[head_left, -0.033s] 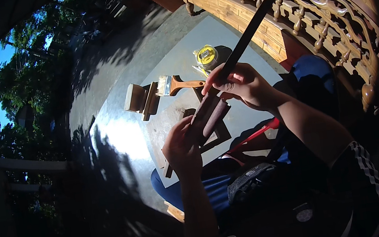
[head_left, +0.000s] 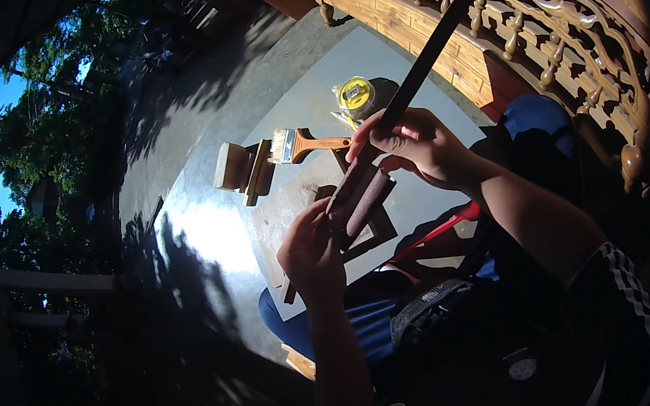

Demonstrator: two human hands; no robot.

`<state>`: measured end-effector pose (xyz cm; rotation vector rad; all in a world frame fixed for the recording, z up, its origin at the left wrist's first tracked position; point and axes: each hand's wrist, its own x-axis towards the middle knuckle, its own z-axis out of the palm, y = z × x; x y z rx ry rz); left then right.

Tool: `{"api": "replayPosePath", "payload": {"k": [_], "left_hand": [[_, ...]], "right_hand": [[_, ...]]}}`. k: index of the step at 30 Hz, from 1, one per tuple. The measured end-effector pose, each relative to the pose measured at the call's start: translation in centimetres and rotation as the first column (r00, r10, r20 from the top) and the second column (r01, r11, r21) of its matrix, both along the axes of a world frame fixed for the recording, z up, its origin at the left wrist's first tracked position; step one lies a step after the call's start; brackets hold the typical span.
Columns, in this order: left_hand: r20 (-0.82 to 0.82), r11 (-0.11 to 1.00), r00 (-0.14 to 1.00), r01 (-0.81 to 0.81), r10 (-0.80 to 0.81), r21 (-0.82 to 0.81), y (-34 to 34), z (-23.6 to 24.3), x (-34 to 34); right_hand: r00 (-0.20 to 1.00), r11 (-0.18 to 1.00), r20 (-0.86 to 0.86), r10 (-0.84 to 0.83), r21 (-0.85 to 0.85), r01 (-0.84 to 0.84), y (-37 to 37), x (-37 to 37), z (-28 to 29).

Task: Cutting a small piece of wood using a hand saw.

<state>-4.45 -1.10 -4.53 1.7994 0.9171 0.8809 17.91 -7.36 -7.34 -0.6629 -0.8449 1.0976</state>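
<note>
A long, narrow dark strip (head_left: 432, 46), apparently wood, slants from lower left to upper right between my hands. My right hand (head_left: 428, 154) is closed round its middle, thumb and fingers pinching it. Near its lower end, my left hand (head_left: 312, 258) is closed on the same strip, its fingertips partly hidden. Just under the strip lies a reddish-brown roll (head_left: 369, 203) that looks like rolled sandpaper; whether my left fingers touch it I cannot tell. Below both hands a dark wooden frame (head_left: 382, 233) rests on the grey board (head_left: 357, 53), mostly covered by my hands.
Beyond my hands lie a paintbrush (head_left: 306, 146) with a wooden handle, a yellow tape measure (head_left: 355, 94) and wooden blocks (head_left: 232, 166). A red handle-like piece (head_left: 443, 225) is by my legs. Carved wooden furniture (head_left: 519, 32) stands at the right.
</note>
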Motion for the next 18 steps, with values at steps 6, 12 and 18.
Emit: {"api": "replayPosePath", "payload": {"k": [6, 12, 18], "left_hand": [[-0.012, 0.998, 0.999, -0.051, 0.050, -0.034, -0.4, 0.8, 0.2], [0.003, 0.993, 0.997, 0.076, -0.077, 0.086, -0.2, 0.6, 0.1], [0.135, 0.987, 0.979, 0.159, -0.155, -0.017, -0.4, 0.6, 0.5]], "right_hand": [[1.000, 1.000, -0.003, 0.011, 0.019, -0.011, 0.3, 0.1, -0.6], [0.998, 0.998, -0.022, 0.052, 0.019, -0.051, 0.8, -0.1, -1.7], [0.996, 0.996, -0.031, 0.080, 0.043, -0.079, 0.2, 0.0, -0.7]]}}
